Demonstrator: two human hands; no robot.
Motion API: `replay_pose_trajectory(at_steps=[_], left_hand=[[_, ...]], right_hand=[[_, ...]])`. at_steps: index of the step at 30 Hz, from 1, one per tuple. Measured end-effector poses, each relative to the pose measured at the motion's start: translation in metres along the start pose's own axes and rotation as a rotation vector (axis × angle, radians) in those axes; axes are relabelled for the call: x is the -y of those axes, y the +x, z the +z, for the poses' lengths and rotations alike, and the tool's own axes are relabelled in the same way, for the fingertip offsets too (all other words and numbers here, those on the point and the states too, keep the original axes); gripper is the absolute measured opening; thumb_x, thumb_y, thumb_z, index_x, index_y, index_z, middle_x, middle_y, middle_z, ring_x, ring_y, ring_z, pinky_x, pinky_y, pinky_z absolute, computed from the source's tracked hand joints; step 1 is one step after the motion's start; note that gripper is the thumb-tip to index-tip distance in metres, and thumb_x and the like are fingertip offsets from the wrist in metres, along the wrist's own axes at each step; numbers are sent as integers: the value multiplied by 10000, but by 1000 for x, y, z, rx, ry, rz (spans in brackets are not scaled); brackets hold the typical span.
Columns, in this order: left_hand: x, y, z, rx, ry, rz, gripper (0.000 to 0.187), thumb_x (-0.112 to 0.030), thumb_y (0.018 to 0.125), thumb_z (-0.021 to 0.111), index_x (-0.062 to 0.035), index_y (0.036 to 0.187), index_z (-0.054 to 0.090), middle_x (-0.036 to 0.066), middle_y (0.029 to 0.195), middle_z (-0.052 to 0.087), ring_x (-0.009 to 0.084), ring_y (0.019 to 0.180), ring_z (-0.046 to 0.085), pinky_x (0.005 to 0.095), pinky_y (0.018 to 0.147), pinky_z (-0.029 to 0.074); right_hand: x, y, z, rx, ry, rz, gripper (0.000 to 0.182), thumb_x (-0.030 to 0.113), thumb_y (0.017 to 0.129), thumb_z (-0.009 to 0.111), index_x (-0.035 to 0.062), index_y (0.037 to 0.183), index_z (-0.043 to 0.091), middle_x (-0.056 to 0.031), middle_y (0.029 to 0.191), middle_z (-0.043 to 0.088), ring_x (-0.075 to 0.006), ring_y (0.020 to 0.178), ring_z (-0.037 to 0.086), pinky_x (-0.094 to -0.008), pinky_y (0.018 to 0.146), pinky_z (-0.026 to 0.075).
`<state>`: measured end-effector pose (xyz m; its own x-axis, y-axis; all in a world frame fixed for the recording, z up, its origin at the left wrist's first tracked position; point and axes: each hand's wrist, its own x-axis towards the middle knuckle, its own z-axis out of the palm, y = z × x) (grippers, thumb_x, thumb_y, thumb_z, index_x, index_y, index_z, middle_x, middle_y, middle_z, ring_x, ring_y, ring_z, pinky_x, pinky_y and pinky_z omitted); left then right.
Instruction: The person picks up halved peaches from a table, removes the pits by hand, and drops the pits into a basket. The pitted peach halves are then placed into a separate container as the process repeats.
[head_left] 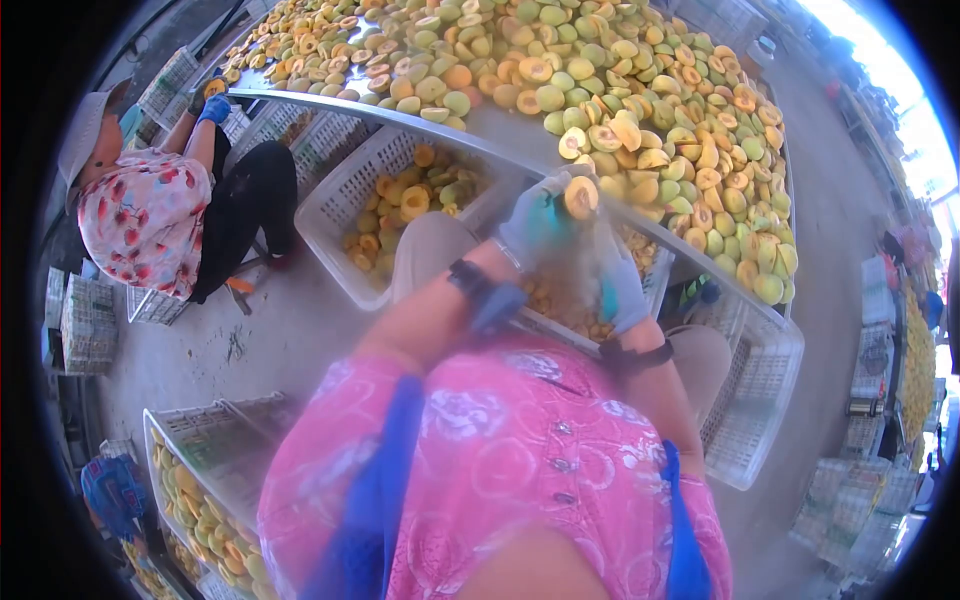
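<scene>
My left hand (535,222), in a grey and teal glove, is closed around a halved yellow peach (581,198), its cut face and pit hollow turned toward me. This hand is at the near edge of a metal table (500,130). Just right of it and lower is my right hand (622,288), gloved the same way. Its fingers are smeared by motion, so I cannot make out what they hold, if anything. Below both hands stands a crate with small brown-yellow pieces (550,298), partly hidden by my arms.
Peach halves (690,150) are heaped on the table. A white crate of peach halves (335,225) stands at my left, another crate (765,400) at my right. A co-worker (145,220) sits at the left with blue gloves. More fruit crates (200,450) stand lower left.
</scene>
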<state>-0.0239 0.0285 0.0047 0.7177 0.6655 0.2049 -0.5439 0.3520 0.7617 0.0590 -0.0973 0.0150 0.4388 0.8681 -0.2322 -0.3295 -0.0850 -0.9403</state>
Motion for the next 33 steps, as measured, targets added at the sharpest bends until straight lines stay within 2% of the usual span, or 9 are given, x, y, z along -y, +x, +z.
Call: replay_pose_trajectory(at_steps=[1, 5, 7, 9, 18, 23, 25, 28, 33], left_hand=[[1, 1, -1, 15, -250, -65, 433, -73, 826, 640, -20, 1229, 492, 68, 1094, 604, 138, 986, 575, 275, 860, 483], [6, -1, 1, 39, -240, -8, 453, -58, 836, 625, -28, 1258, 463, 56, 1065, 595, 128, 968, 567, 264, 847, 479], [5, -3, 3, 88, 275, 177, 360, -95, 904, 556, -25, 1246, 466, 47, 1030, 582, 126, 942, 560, 257, 825, 476], [12, -1, 4, 58, 131, 129, 316, -133, 939, 507, -24, 1233, 470, 43, 1009, 577, 124, 918, 555, 256, 809, 475], [11, -8, 22, -108, -2, 9, 357, -311, 997, 382, -15, 1159, 503, 46, 931, 572, 131, 809, 549, 251, 743, 482], [-12, -15, 43, -200, 227, 156, 417, -411, 981, 394, -32, 1027, 563, 37, 878, 579, 105, 744, 541, 238, 677, 460], [-14, -14, 41, -211, 386, 125, 405, -397, 967, 427, -22, 1037, 562, 87, 888, 602, 180, 754, 585, 288, 672, 509], [-12, -5, 28, -122, -143, -193, 473, -457, 962, 401, -17, 1003, 569, 96, 851, 611, 199, 736, 595, 300, 654, 512], [-3, 0, 19, -176, 87, -140, 567, -529, 949, 366, -3, 952, 577, 101, 823, 613, 208, 729, 596, 305, 642, 509]], right_hand=[[6, -3, 1, -2, -1, 0, 312, 411, 965, 423, 120, 961, 537, 58, 567, 421, -65, 382, 371, -227, 319, 273], [10, -3, -7, 26, -265, -157, 269, 348, 962, 434, 101, 950, 542, 42, 558, 448, -69, 392, 384, -229, 336, 284], [18, -4, -5, 57, -355, -312, 266, 336, 960, 435, 93, 951, 543, 39, 559, 449, -70, 394, 381, -229, 342, 284], [32, -7, -4, 80, -955, -131, 323, 65, 942, 414, -6, 1251, 480, -173, 1065, 575, -271, 994, 560, -319, 839, 445], [28, -11, 18, -27, -517, -139, 417, 331, 956, 434, -41, 1102, 553, -173, 1028, 604, -255, 963, 550, -332, 851, 411], [23, -11, 23, -24, -501, -125, 441, 347, 968, 407, -47, 1112, 546, -162, 994, 608, -238, 928, 547, -339, 829, 415], [27, -14, 26, -30, -507, -118, 442, 347, 969, 407, -48, 1118, 541, -165, 983, 609, -242, 914, 547, -340, 825, 417], [34, -19, 29, 13, -583, -46, 444, 347, 971, 403, -46, 1128, 536, -173, 979, 609, -237, 903, 548, -339, 818, 420], [23, -13, 21, 36, -584, 47, 441, 361, 973, 417, -34, 1116, 552, -132, 983, 609, -197, 903, 542, -304, 809, 424]])
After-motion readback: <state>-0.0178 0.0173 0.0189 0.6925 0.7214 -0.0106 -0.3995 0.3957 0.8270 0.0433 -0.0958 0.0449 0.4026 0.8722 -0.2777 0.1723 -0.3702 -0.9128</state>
